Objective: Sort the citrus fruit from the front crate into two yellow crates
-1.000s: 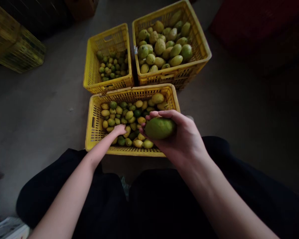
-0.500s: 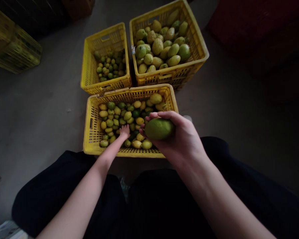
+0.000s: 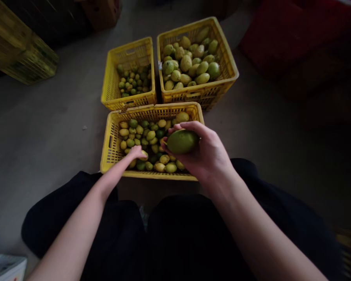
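My right hand [image 3: 206, 150] is wrapped round a large green fruit [image 3: 183, 141], held above the right part of the near yellow crate [image 3: 152, 176]. That crate holds several smaller yellow and green fruits [image 3: 150, 135]. Low in its left part, my left hand [image 3: 136, 152] has its fingers round a small yellow-green fruit [image 3: 144, 155], which shows beside the fingertips.
Behind the near crate stand a yellow crate with small fruits [image 3: 106, 80] at left and a taller one with large fruits [image 3: 234, 72] at right. Stacked yellow crates [image 3: 32, 64] are at far left, a red covering [image 3: 280, 35] at far right.
My left hand has shifted left within the near crate and now holds a small fruit. My right hand, still holding the large green fruit, sits slightly further left and up. The view has shifted slightly.
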Motion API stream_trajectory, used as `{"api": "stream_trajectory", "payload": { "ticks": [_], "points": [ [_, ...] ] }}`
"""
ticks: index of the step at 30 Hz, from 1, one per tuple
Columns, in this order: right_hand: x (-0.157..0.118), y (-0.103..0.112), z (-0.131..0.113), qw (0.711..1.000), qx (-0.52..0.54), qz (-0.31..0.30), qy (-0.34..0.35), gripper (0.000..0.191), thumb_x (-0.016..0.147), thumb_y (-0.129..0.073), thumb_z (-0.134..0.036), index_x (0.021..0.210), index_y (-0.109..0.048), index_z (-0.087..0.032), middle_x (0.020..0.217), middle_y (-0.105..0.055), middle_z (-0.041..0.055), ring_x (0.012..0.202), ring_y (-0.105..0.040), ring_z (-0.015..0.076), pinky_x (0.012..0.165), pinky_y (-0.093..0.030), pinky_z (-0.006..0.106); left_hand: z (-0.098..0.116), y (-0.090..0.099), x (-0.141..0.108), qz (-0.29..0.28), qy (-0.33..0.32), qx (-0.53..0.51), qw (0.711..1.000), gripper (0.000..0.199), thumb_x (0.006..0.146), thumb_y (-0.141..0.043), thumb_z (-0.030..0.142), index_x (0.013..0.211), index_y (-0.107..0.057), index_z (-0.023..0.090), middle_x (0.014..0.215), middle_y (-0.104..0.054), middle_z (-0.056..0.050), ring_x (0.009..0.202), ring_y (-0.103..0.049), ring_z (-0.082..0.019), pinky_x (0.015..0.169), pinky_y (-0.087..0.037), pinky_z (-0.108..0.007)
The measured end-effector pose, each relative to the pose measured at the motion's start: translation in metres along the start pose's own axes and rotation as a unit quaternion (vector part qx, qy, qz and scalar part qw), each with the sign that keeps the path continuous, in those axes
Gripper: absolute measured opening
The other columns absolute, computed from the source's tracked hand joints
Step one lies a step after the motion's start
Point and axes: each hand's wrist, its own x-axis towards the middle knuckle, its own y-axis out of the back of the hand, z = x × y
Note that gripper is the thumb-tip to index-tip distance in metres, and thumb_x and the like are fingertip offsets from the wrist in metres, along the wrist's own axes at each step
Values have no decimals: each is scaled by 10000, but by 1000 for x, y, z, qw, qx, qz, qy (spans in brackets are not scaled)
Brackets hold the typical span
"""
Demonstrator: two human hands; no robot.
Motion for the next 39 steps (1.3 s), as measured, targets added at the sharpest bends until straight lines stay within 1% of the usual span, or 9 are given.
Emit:
{"api": "stream_trajectory", "payload": {
  "ticks": [4, 6, 8, 11, 17, 24, 30, 34, 39],
  "points": [
    [1, -6, -7, 1000, -9, -9, 13, 68, 649, -627, -202, 677, -566, -191, 654, -620, -24, 637, -595, 139, 673, -546, 315, -3, 60, -36, 21, -17, -183, 983, 376, 798, -619, 399, 1050, -640, 120, 959, -705, -110, 964, -632, -263, 764, -521, -311],
    [6, -11, -7, 1000, -6, -1, 7, 58, 661, -606, -199, 682, -552, -193, 643, -617, -19, 620, -590, 141, 668, -555, 331, 1, 86, -66, -4, -68, -394, 917, 403, 800, -567, 413, 1077, -627, 127, 959, -714, -102, 911, -653, -229, 765, -525, -303],
    [11, -17, -5, 1000, 1, 6, -3, 51, 673, -586, -193, 692, -538, -196, 618, -603, -19, 604, -588, 145, 665, -562, 346, 7, 100, -99, -53, -121, -564, 815, 437, 777, -566, 425, 1079, -623, 114, 956, -718, -111, 866, -668, -212, 765, -524, -294],
    [15, -27, 2, 999, -1, 3, -32, 50, 696, -559, -219, 737, -536, -199, 618, -608, 4, 615, -604, 175, 623, -565, 357, 17, 96, -136, -127, -155, -645, 737, 472, 800, -534, 469, 1101, -606, 113, 894, -724, -110, 735, -675, -184, 683, -524, -276],
    [12, -34, 13, 997, -46, -40, -40, 115, 779, -502, -272, 820, -561, -183, 620, -643, 50, 576, -605, 191, 480, -526, 296, 43, 77, -164, -235, -209, -637, 704, 514, 794, -470, 567, 974, -627, 112, 737, -698, -136, 481, -611, -185, 419, -406, -241],
    [13, -35, 10, 972, -122, -200, 33, 210, 730, -572, -351, 698, -617, -149, 616, -631, 53, 439, -536, 144, 335, -341, 215, 71, 79, -166, -247, -220, -724, 605, 461, 754, -487, 505, 885, -647, 93, 680, -634, -110, 576, -598, -192, 515, -452, -280],
    [9, -40, 9, 968, -129, -212, 45, 244, 697, -521, -362, 712, -638, -148, 638, -632, 67, 480, -546, 162, 364, -358, 239, 65, 83, -167, -183, -205, -791, 546, 401, 774, -487, 363, 1085, -631, 154, 880, -688, -81, 562, -568, -136, 514, -435, -248],
    [14, -44, 16, 967, -147, -205, 32, 211, 687, -527, -342, 678, -626, -156, 610, -623, 61, 481, -535, 162, 353, -365, 237, 63, 94, -169, -136, -172, -802, 556, 346, 740, -472, 314, 990, -641, 145, 846, -691, -77, 652, -632, -177, 598, -511, -293],
    [27, -47, 30, 975, -154, -162, 16, 216, 680, -507, -340, 624, -604, -156, 523, -573, 40, 360, -465, 137, 269, -249, 226, 69, 92, -174, -48, -242, -787, 565, 286, 771, -473, 352, 851, -651, 142, 781, -685, -71, 701, -665, -199, 638, -538, -302]
  ]
}}
